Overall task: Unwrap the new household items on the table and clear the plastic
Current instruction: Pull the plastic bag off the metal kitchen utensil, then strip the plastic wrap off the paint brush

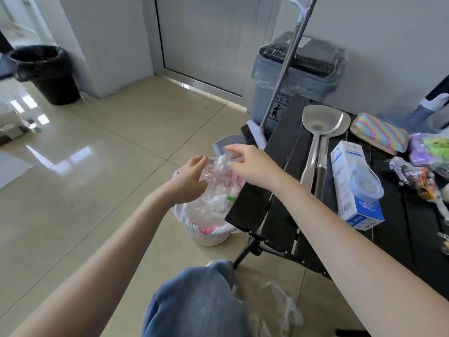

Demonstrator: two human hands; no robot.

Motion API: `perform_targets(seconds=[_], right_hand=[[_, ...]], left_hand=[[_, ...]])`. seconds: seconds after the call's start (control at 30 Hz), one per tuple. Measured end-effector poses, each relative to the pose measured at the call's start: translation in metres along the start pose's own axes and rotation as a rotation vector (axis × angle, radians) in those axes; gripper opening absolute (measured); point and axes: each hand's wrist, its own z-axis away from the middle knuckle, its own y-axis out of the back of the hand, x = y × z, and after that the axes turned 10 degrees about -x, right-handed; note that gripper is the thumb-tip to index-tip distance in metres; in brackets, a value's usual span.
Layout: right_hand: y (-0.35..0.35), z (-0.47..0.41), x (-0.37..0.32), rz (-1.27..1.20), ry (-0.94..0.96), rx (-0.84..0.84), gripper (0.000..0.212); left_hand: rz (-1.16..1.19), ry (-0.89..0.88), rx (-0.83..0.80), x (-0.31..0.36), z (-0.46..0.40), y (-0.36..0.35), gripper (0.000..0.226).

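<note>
- Glossy beige floor tiles are filling the left of our view, with a black folding table (286,203) standing at the right and a small white bin (209,235) sitting on the floor just beside its near corner.
- We are holding a crumpled clear plastic wrapper (220,170) over that bin; the left hand (192,178) is cupping it from the side, fingers curled against the film.
- The right hand (247,165) is reaching in from above with fingers spread and relaxed, fingertips touching the plastic; whether it is actually pinching the film we cannot quite tell.
- The bin is already filling with clear wrap, so we are judging this as the disposal step: pushing stripped plastic down into the liner.
- On the table, a metal spatula (315,132) and ladle (336,127) are lying bare, while a blue-and-white box (349,171), a rainbow sponge pack (379,132) and wrapped bundles (418,181) are waiting.
- Next, we are expecting to let go, press the wad below the rim so it is not springing back out, then turn to the table for another wrapped item.
- More loose plastic (279,310) is lying on the floor near our knee, needing collecting too.
</note>
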Motion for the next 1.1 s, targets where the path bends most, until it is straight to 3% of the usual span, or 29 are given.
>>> perform_targets(seconds=[0.07, 0.17, 0.33, 0.47, 0.63, 0.83, 1.1], right_hand=[[-0.003, -0.004, 0.001, 0.076, -0.017, -0.028, 0.055], [0.003, 0.003, 0.002, 0.084, 0.04, 0.063, 0.051], [0.033, 0.044, 0.011, 0.097, 0.099, 0.305, 0.034], [0.069, 0.099, 0.03, 0.108, 0.074, 0.463, 0.026], [0.106, 0.183, 0.067, 0.091, -0.014, 0.649, 0.023], [0.112, 0.28, 0.132, 0.057, -0.206, 0.721, 0.02], [0.08, 0.358, 0.215, 0.071, -0.43, 0.735, 0.007]], left_hand=[[-0.005, 0.042, -0.038, -0.012, -0.003, -0.001, 0.07], [0.055, -0.001, 0.05, -0.014, -0.003, -0.002, 0.067], [0.08, -0.252, 0.305, 0.027, 0.007, -0.009, 0.037], [0.11, -0.433, 0.35, 0.087, 0.016, -0.026, 0.034], [0.101, -0.639, 0.236, 0.164, 0.025, -0.069, 0.033], [-0.054, -0.78, 0.023, 0.234, 0.032, -0.148, 0.03], [-0.337, -0.82, -0.172, 0.284, 0.013, -0.245, 0.041]])
